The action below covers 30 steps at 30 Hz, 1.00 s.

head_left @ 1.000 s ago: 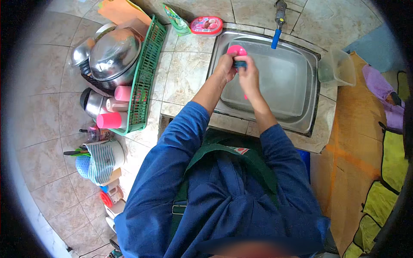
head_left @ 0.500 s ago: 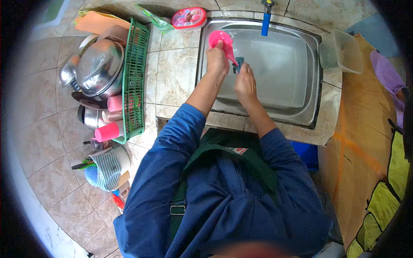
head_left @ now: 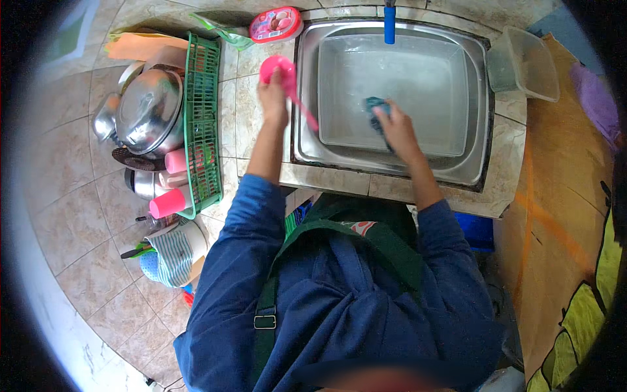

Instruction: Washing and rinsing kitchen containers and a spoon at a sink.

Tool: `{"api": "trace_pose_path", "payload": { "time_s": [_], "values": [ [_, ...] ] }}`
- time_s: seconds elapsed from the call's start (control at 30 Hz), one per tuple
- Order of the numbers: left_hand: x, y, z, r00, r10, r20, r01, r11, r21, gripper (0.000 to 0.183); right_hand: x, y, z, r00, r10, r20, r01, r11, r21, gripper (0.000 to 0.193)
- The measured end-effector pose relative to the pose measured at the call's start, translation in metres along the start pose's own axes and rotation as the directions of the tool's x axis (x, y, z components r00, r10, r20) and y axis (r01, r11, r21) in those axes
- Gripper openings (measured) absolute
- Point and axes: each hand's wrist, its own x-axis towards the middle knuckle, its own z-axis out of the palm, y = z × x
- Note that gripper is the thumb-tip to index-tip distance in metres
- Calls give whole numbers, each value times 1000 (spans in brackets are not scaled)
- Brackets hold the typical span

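Observation:
My left hand (head_left: pixel 275 98) grips a pink plastic ladle (head_left: pixel 270 64) by its round bowl, with the long handle slanting down over the sink's left rim. My right hand (head_left: pixel 398 130) is closed around a dark blue-green scrubbing cloth (head_left: pixel 375 111), above a rectangular translucent tub (head_left: pixel 392 145). Cloudy water fills the tub, which sits inside the steel sink (head_left: pixel 480 104). The ladle and the cloth are apart.
A green dish rack (head_left: pixel 202 124) at left holds a metal pot (head_left: pixel 149 111) and pink cups (head_left: pixel 168 203). Behind the sink's left corner lies a red tub (head_left: pixel 276 24). A blue-tipped faucet (head_left: pixel 390 25) hangs over the sink; a clear container (head_left: pixel 537 68) stands right.
My left hand has carried the ladle left, out over the sink's edge and counter. My right hand has drawn the cloth off the ladle's handle and moved right and slightly nearer.

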Motion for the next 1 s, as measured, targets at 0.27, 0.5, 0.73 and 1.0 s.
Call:
{"api": "trace_pose_path", "payload": {
  "time_s": [0.27,0.5,0.73,1.0],
  "values": [
    [-12,-48,-94,982,131,133,-186,742,644,51,-5,51,-89,960,142,241,-247,25,969,26],
    [-102,-1,23,603,256,756,-774,420,475,49,-28,84,-120,993,18,117,-117,-2,993,24],
    [-155,-47,64,331,-379,864,-869,235,436,35,-73,14,-132,937,285,-201,83,376,923,28],
    [-158,24,15,244,34,969,-953,192,233,23,-142,-52,-104,842,109,-528,357,621,697,35]
  ]
}}
